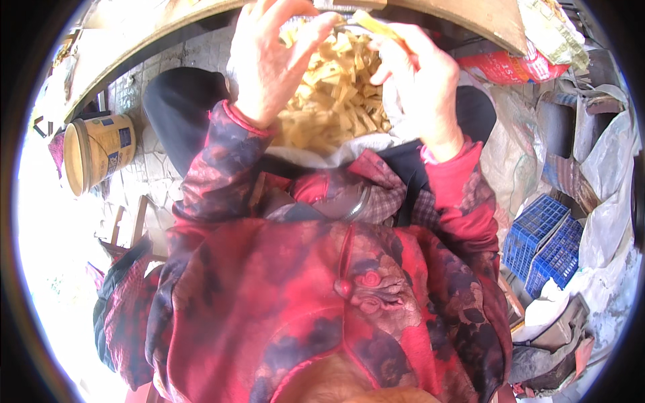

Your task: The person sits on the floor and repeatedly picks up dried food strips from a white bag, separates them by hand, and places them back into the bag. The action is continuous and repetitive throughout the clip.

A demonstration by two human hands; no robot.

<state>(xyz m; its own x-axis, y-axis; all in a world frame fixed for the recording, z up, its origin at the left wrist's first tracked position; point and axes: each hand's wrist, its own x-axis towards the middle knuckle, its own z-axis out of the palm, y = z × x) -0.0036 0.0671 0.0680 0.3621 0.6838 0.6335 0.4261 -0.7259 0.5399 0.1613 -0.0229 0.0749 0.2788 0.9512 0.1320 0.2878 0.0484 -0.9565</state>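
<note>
Many small yellowish pieces (342, 95), of a material I cannot tell, fill a white sack (327, 156) lying open between the knees. Over the pile's left side is my left hand (274, 60), its thumb and index finger close together at the far end; whether a small bit is pinched there cannot be told. On the pile's right side, my right hand (423, 75) grips a yellow elongated piece (375, 25) between thumb and fingers. That piece points to the upper left, towards my left fingertips.
A curved-looking board edge (504, 30) runs beyond the hands. At left a yellowish plastic bucket (101, 151) lies tipped on its side. To the right are a red printed bag (514, 68), blue plastic crates (539, 237) and translucent plastic sheeting (514, 141).
</note>
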